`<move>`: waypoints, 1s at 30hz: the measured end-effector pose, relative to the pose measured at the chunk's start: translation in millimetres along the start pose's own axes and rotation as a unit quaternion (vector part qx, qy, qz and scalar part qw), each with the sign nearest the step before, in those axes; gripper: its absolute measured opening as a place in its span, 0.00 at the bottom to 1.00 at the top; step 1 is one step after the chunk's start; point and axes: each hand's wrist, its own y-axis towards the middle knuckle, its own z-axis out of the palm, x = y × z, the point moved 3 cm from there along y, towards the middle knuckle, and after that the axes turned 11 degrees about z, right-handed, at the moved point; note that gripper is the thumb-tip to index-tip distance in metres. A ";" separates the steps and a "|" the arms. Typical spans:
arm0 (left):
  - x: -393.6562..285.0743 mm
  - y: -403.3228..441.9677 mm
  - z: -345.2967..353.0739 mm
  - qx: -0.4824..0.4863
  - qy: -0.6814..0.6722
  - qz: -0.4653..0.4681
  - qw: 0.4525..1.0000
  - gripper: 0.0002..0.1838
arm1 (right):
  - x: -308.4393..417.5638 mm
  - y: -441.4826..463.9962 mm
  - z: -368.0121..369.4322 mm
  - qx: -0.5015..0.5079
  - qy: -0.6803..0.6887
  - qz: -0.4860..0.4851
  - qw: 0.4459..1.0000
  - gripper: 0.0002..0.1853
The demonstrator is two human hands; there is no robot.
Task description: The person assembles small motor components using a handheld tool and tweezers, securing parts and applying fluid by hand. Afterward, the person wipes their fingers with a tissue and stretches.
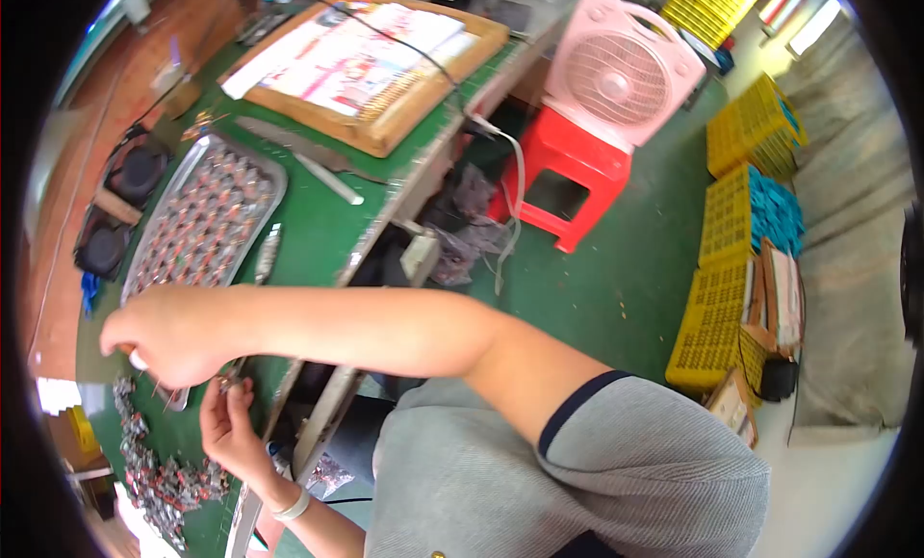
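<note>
My right hand is closed above the near end of the metal tray. A bit of something white shows under its fingers, and the rest of it is hidden. Just below, my left hand pinches a small metallic part between thumb and fingers; its exact kind is too small to tell. Rows of small silvery parts with reddish bits fill the tray. A heap of similar parts with wires lies on the green bench top beside my left hand.
On the bench are a silvery tool, a long blade, a wood-framed board with papers and two small black fans. Beyond the bench edge, a pink fan stands on a red stool; yellow crates line the wall.
</note>
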 end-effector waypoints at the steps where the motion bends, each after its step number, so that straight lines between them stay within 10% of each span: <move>1: -0.8 -0.3 0.3 -0.002 -0.010 0.001 1.000 0.13 | 5.2 -5.3 -8.4 0.014 0.026 -0.012 0.999 0.17; 24: -9.5 5.2 -4.0 0.041 -0.064 -0.051 0.996 0.13 | -8.0 15.9 -13.7 0.106 0.009 0.006 0.994 0.13; 30: -11.1 6.1 -5.3 0.049 -0.034 -0.028 0.998 0.13 | -19.4 19.7 -10.7 0.082 0.058 0.173 0.980 0.13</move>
